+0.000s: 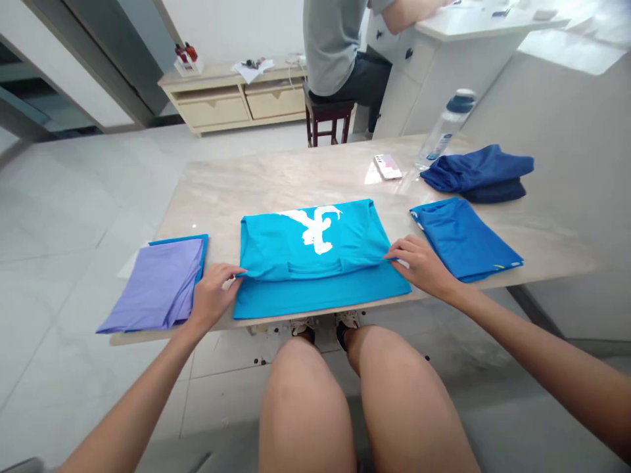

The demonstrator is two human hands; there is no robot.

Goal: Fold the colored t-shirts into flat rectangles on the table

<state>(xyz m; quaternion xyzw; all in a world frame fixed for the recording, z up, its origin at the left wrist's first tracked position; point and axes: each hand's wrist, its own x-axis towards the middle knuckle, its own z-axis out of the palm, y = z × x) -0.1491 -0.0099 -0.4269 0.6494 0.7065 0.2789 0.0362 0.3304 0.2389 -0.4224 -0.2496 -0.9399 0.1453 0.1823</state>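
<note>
A bright turquoise T-shirt (315, 253) with a white print lies partly folded at the near middle of the marble table (276, 177). My left hand (211, 295) pinches the shirt's folded edge at its left side. My right hand (419, 263) grips the same folded edge at the right side. Both hands have their fingers closed on the cloth.
A folded lilac garment (158, 286) lies on a blue one at the near left. At the right are a folded blue shirt (463, 240), a dark blue pile (480, 172), a water bottle (446, 128) and a phone (388, 166). Another person (340, 46) sits on a stool behind the table.
</note>
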